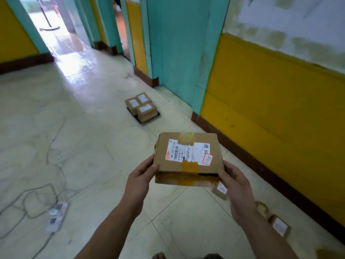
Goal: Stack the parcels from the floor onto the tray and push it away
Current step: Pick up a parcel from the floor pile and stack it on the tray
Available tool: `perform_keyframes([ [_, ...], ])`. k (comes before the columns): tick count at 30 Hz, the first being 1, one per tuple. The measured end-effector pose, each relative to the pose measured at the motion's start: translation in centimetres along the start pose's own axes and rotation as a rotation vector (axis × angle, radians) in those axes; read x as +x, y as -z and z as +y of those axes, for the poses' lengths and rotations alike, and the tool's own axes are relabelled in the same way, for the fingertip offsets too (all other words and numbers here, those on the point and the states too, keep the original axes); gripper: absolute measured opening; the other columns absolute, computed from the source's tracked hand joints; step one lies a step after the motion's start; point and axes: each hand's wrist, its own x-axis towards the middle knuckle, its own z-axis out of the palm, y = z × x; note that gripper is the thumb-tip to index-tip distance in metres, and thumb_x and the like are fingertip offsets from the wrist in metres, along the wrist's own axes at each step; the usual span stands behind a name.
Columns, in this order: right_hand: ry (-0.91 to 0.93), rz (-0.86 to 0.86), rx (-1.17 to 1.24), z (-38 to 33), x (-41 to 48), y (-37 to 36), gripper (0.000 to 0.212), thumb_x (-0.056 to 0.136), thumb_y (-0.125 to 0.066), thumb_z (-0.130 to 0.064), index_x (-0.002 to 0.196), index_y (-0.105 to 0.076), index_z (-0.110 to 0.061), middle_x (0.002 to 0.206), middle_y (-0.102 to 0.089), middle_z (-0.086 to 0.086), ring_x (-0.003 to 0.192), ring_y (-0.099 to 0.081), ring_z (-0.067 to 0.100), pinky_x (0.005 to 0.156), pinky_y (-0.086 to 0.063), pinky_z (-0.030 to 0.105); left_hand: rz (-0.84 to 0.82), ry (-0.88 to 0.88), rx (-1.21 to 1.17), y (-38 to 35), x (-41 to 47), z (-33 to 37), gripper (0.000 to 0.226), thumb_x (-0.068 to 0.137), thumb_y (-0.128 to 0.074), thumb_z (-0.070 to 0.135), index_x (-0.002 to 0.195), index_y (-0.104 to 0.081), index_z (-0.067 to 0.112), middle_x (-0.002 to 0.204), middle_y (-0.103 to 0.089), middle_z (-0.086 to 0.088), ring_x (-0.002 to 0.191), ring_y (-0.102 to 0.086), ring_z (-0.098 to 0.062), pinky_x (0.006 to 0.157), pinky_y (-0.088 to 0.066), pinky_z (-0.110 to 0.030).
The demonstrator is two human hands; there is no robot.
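Observation:
I hold a brown cardboard parcel (188, 157) with a white shipping label and yellow tape in front of me, above the floor. My left hand (140, 180) grips its left near corner, and my right hand (237, 186) grips its right near corner. Farther ahead on the tiled floor lies a dark tray (157, 115), with several labelled brown parcels (142, 107) stacked on it. More small parcels lie on the floor by the right wall: one (221, 191) just under my right hand, another (281, 228) nearer to me.
A white power strip (57, 215) with loose cables lies on the floor at the left. A yellow wall with a dark skirting (261, 165) runs along the right. Teal door frames (179, 53) stand behind the tray, and a bright corridor opens at the far left.

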Motion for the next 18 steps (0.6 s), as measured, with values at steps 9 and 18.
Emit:
perform_keyframes([
  [9,-0.008,-0.064,-0.075,-2.3,7.3,-11.5,0.026,0.095,-0.061,-0.03,0.121,-0.063,-0.03,0.117,-0.067,-0.01,0.112,-0.06,0.015,0.093,-0.045,0.037,0.082,0.037,0.009,6.7,9.0,2.7,0.035,0.095,-0.058,0.033,0.129,-0.062,0.038,0.127,-0.064,0.017,0.125,-0.053,-0.011,0.113,-0.036,-0.048],
  [18,-0.043,-0.176,-0.032,-4.8,21.9,-24.2,0.022,0.095,-0.061,-0.019,0.112,-0.064,-0.033,0.11,-0.068,-0.013,0.104,-0.061,0.005,0.076,-0.044,0.021,0.207,0.06,0.041,11.3,24.8,7.5,0.034,0.095,-0.058,0.031,0.128,-0.063,0.036,0.127,-0.065,0.013,0.125,-0.054,-0.014,0.112,-0.037,-0.048],
])
